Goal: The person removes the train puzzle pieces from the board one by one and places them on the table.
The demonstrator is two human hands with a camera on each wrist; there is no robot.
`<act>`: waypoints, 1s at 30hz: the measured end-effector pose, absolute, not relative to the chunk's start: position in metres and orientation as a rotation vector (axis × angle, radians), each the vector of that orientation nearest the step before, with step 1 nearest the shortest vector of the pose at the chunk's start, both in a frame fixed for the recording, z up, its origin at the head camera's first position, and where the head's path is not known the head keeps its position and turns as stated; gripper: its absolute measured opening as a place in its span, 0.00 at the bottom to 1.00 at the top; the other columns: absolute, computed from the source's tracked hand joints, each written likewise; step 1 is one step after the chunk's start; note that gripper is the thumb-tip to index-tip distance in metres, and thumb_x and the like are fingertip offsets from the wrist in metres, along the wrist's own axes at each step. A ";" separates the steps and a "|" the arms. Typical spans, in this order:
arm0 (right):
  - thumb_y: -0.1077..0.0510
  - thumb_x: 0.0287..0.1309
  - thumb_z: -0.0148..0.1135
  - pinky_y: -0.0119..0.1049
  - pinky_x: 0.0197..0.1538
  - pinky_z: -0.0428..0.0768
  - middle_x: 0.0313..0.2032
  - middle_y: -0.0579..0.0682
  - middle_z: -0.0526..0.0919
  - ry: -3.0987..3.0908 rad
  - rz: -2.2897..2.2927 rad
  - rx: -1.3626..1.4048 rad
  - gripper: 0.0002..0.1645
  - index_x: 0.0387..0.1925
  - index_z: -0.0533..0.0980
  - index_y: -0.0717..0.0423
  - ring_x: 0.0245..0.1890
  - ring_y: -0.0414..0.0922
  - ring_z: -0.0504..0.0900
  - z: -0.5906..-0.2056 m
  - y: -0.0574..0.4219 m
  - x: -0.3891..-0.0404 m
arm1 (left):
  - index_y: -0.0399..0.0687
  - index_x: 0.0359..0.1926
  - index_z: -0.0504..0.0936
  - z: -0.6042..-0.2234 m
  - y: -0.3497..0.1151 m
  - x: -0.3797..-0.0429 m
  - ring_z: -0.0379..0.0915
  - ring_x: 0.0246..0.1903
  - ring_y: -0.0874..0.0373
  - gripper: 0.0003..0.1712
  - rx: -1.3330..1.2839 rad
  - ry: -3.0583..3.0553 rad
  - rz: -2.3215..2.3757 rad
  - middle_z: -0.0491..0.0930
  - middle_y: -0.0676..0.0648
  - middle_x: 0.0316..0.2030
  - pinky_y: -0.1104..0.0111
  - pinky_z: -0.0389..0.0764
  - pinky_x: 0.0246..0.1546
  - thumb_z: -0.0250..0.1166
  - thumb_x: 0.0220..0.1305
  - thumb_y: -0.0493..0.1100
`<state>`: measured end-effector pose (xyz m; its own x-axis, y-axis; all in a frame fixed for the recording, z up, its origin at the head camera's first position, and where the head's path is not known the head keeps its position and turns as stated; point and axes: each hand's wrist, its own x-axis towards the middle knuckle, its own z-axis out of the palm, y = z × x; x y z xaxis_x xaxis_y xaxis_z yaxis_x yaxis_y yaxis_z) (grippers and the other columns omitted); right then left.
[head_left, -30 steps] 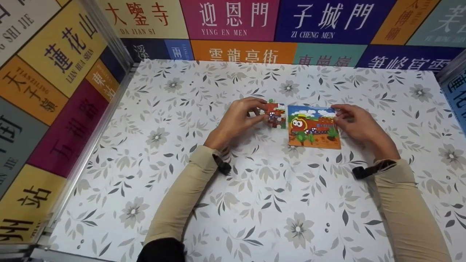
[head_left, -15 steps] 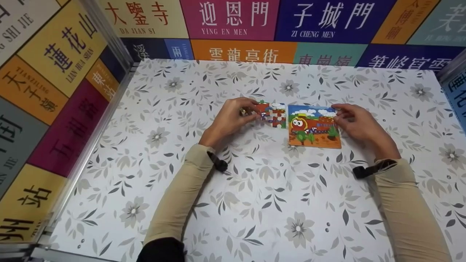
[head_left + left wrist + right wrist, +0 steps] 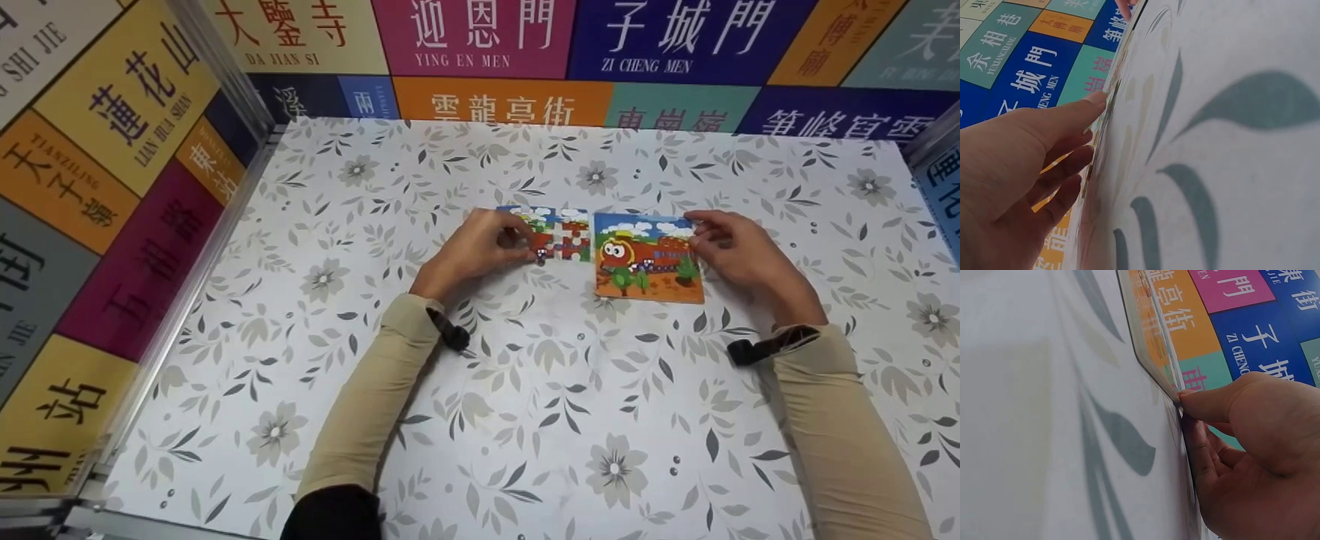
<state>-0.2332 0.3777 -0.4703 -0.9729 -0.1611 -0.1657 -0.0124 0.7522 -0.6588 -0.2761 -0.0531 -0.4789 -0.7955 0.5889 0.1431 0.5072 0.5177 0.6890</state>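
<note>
In the head view, my left hand pinches a small jigsaw piece with dark wheels, low at the left part of a partly covered jigsaw puzzle. The puzzle shows red, blue and green train parts. My fingers hide its left side. Just to its right lies a square train picture card, with a googly-eyed red engine, clouds and green plants. My right hand pinches the card's upper right edge between thumb and fingers. In the right wrist view, the thumb and fingers meet at the corner of the card.
A white table with a grey leaf and flower print spreads under both hands. Colourful panels with large lettering stand along its back and left sides. Black straps circle both wrists.
My left hand has moved left, and the wheeled piece in it went left and then down, so more of the puzzle's upper left shows. My right hand and the card stay nearly still.
</note>
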 end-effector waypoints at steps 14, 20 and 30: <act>0.57 0.82 0.57 0.57 0.70 0.72 0.64 0.65 0.76 2.747 -1.023 -0.144 0.33 0.82 0.65 0.53 0.65 0.61 0.77 -0.470 0.377 -0.232 | 0.50 0.49 0.94 -0.479 -0.049 -0.275 0.85 0.54 0.59 0.11 1.032 2.667 1.062 0.91 0.51 0.52 0.67 0.82 0.60 0.79 0.66 0.44; 0.56 0.82 0.57 0.63 0.74 0.71 0.64 0.66 0.76 2.743 -1.029 -0.131 0.33 0.82 0.65 0.53 0.67 0.64 0.77 -0.470 0.374 -0.233 | 0.51 0.52 0.93 -0.473 -0.048 -0.272 0.85 0.52 0.57 0.13 1.000 2.680 1.019 0.90 0.51 0.51 0.65 0.83 0.58 0.77 0.68 0.45; 0.55 0.81 0.58 0.66 0.75 0.69 0.65 0.64 0.75 2.731 -1.038 -0.094 0.34 0.82 0.65 0.49 0.68 0.63 0.76 -0.469 0.377 -0.231 | 0.45 0.54 0.91 -0.459 -0.018 -0.264 0.88 0.47 0.58 0.13 1.096 2.556 1.084 0.92 0.47 0.49 0.66 0.86 0.54 0.74 0.73 0.44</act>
<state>-0.2315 0.3772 -0.4689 -0.9743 -0.1359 -0.1796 0.0177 0.7488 -0.6626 -0.2641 -0.0175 -0.4594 -0.7197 0.6819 0.1310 0.5682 0.4698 0.6756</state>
